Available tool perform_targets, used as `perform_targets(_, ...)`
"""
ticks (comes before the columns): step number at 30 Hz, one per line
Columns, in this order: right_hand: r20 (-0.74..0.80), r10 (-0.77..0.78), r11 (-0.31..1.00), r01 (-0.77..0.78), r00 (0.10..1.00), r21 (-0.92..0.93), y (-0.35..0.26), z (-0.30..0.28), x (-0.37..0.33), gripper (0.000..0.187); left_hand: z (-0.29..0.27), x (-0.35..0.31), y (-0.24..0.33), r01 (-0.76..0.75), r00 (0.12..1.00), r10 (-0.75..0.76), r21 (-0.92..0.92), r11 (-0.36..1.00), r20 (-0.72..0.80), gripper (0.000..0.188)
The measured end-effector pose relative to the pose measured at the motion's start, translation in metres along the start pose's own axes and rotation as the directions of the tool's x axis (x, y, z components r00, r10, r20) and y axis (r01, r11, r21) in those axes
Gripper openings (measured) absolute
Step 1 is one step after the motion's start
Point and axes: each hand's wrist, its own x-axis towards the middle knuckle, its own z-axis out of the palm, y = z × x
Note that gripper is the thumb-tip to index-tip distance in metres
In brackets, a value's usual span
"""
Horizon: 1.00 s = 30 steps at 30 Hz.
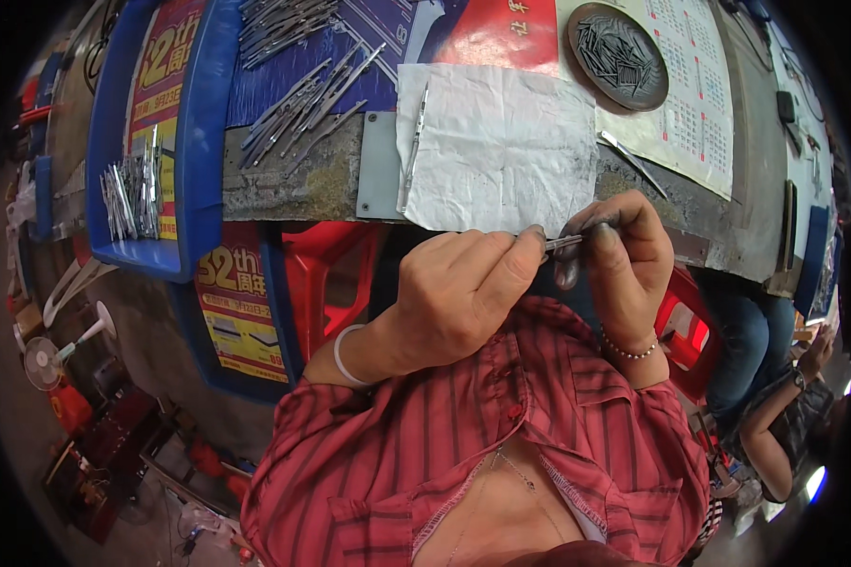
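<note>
My left hand [463, 288] and my right hand [631, 250] meet just over the table's near edge. Between their fingertips is a slim silvery metal piece [564, 243], pinched at its left end by my left hand and at its right end by my right. Its exact kind is hard to make out, since fingers cover both ends. Beyond my hands lies a creased white sheet [501, 142], with a long, thin metal piece [415, 142] on its left side. Another slim metal piece [633, 164] rests to the right of the sheet.
A pile of long metal pieces [307, 104] lies left of the sheet. A round brown dish [657, 93] holds small dark metal strips. At left, a blue bin [203, 180] contains several metal pieces. Red stools [317, 283] stand beneath the table. Another person's arm [771, 430] shows at right.
</note>
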Motion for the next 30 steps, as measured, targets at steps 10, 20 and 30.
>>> perform_targets(10,0.006,0.061,0.998,-0.061,0.998,0.028,0.005,0.007,0.0,0.015,-0.001,-0.003,0.005,-0.027,0.999,0.033,0.134,0.991,-0.042,0.033)
perform_targets(20,0.042,0.096,0.993,-0.099,0.995,0.071,0.014,0.009,0.012,0.013,-0.011,-0.001,0.002,0.082,0.996,-0.088,0.152,0.985,0.03,0.028)
perform_targets(30,-0.018,0.048,0.991,-0.05,0.999,-0.123,-0.002,-0.013,0.005,0.012,-0.082,0.026,-0.076,0.518,0.848,-0.489,0.124,0.846,-0.203,0.016)
